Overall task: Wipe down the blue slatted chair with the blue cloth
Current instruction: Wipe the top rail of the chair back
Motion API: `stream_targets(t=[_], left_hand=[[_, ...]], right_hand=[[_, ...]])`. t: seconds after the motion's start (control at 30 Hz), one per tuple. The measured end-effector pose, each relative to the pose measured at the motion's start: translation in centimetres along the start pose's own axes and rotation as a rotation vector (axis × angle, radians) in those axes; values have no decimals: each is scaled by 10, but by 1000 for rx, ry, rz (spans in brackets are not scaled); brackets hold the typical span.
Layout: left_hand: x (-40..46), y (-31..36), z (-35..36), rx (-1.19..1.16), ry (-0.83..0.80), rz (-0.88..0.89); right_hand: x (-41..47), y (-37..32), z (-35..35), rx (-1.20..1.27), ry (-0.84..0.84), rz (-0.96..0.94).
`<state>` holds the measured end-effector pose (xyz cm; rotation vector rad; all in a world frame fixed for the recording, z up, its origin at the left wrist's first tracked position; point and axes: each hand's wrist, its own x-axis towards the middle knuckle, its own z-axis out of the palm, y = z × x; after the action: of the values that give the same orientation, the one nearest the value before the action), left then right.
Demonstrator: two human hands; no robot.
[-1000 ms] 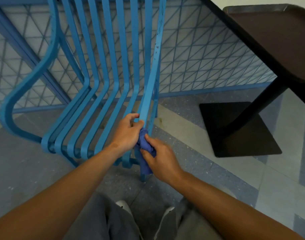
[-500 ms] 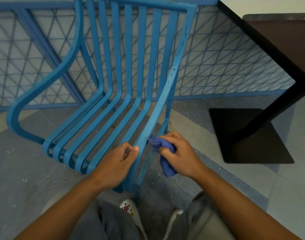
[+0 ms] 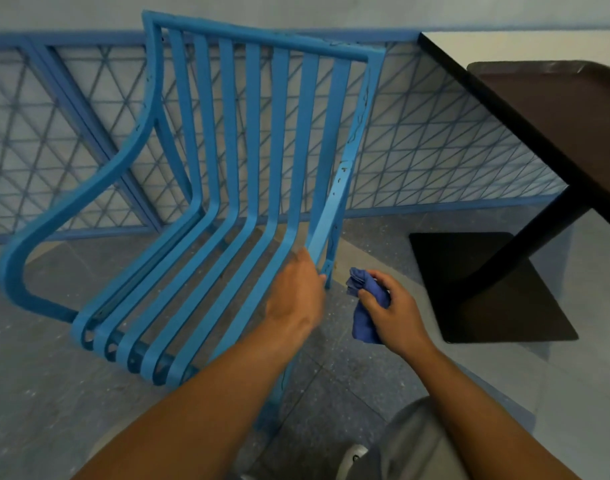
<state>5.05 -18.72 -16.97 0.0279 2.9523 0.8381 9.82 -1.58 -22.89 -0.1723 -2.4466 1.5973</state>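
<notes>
The blue slatted chair [image 3: 248, 188] stands in front of me, its back toward the mesh fence and its curved armrest on the left. My left hand [image 3: 294, 299] lies over the rightmost seat slat, fingers curled at its right edge; it is blurred. To the right of the chair, clear of the frame, my right hand [image 3: 391, 306] is closed around the bunched blue cloth [image 3: 364, 306], which sticks out above and below the fist.
A blue mesh fence [image 3: 435, 157] runs behind the chair. A dark table [image 3: 556, 126] with a black post and square base plate [image 3: 497, 289] stands to the right. My grey trousers and a white shoe [image 3: 355, 457] show at the bottom, on speckled grey floor.
The view has tilted up, showing the whole chair back. My right hand with the cloth has come away from the right slat to the right. My left hand slid up the slat.
</notes>
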Motion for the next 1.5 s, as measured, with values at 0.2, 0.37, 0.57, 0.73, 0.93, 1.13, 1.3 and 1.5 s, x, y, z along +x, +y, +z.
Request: stream_targets(t=[0.2,0.37,0.57,0.73,0.93,1.13,1.3,1.5], left_hand=[[3,-10,-14,-72,-54,61],[-20,-24,-18,-29,-75,108],[-47,-37,-15,-73,-123,186],[-28,-30,-14,-337,-206,40],[-21,-32,-4,-403,-256,-15],[-15,-33,-1,-451,-287,-50],[-13,-35,0,-529,-298,-97],[-13,-34,1,-614,-316,-151]], right_hand=[[4,-16,13,46,4,-63],[0,-33,4,13,25,-102],[-5,-52,1,-65,60,-234],[7,-48,12,-307,49,-319],[28,-40,17,-319,1,-346],[91,-61,-10,-494,43,-308],[77,-62,4,-373,67,-265],[43,-50,16,-223,-29,-273]])
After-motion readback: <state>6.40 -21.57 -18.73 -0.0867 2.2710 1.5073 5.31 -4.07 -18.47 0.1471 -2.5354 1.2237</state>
